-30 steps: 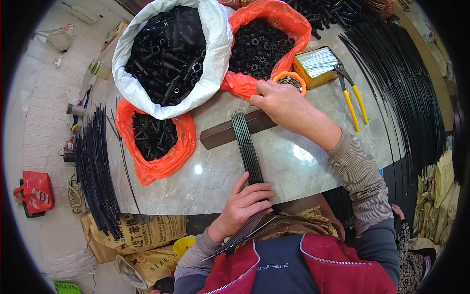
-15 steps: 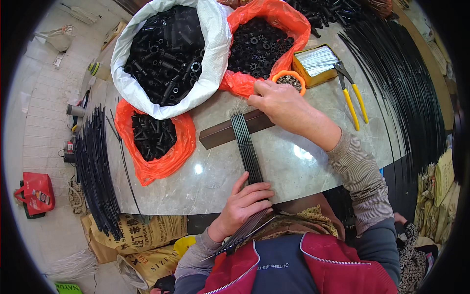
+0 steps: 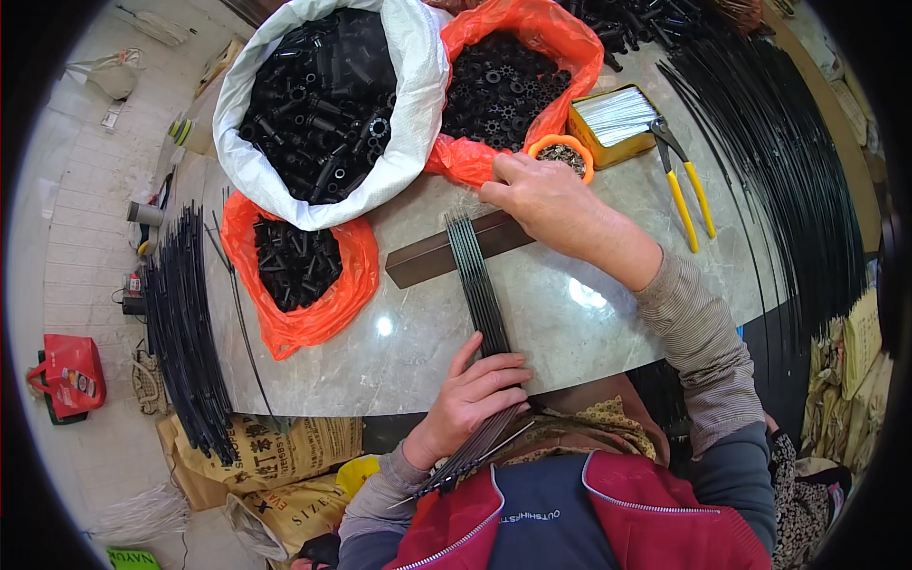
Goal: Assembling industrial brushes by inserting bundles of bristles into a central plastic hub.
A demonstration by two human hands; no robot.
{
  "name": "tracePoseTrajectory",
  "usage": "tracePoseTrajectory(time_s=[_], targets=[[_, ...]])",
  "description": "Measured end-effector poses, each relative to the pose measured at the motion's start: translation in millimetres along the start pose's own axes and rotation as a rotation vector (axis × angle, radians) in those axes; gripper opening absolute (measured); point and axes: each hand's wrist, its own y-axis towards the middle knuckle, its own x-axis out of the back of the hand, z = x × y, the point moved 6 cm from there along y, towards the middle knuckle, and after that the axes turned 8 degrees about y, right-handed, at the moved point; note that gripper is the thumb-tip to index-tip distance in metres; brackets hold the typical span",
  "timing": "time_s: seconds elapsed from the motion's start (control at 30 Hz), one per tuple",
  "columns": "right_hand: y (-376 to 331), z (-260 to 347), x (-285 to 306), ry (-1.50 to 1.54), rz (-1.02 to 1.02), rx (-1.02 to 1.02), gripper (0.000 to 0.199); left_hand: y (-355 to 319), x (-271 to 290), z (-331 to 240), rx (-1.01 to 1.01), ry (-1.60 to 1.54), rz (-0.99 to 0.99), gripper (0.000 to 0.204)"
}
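My left hand [image 3: 477, 397] wraps round a flat bundle of thin dark rods [image 3: 483, 299] close to the table's near edge. The rods' far ends rest across a dark brown bar [image 3: 416, 267], and their near ends run under my left forearm. Beyond the bar, my right hand [image 3: 556, 211] is closed in a pinch to the right of the rod tips. Whatever its fingertips hold is too small or hidden to make out. Just past that hand sits an orange dish [image 3: 588, 163] of small metal bits.
A white sack [image 3: 418, 114] and two red bags [image 3: 579, 43] [image 3: 332, 318] hold black plastic parts. A yellow tin [image 3: 622, 153] of thin silvery pieces stands beside yellow-handled pliers [image 3: 688, 201]. Long black rods lie at the right [image 3: 788, 161] and left [image 3: 185, 323].
Both my hands and the rod bundle keep practically the same place. At the lower right, another person's patterned clothing has shifted slightly.
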Motion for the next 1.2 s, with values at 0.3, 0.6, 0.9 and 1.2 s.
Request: tracePoseTrajectory(time_s=[0.3, 0.6, 0.9, 1.2], targets=[[0.3, -0.2, -1.2, -0.011, 0.002, 0.004, 0.019, -0.1, -0.6, 0.7, -0.007, 0.004, -0.008, 0.016], [-0.1, -1.7, -2.8, 0.009, -0.011, 0.011, 0.021, -0.1, -1.0, 1.1, -0.009, 0.001, -0.016, 0.016], [0.7, -0.5, -6.7, -0.005, -0.014, 0.020, 0.016, 0.0, -0.7, 1.2, -0.009, 0.004, -0.010, 0.016], [2.5, 5.0, -5.8, -0.042, -0.034, 0.055, 0.015, 0.6, 0.6, -0.8, -0.009, 0.009, -0.004, 0.016]])
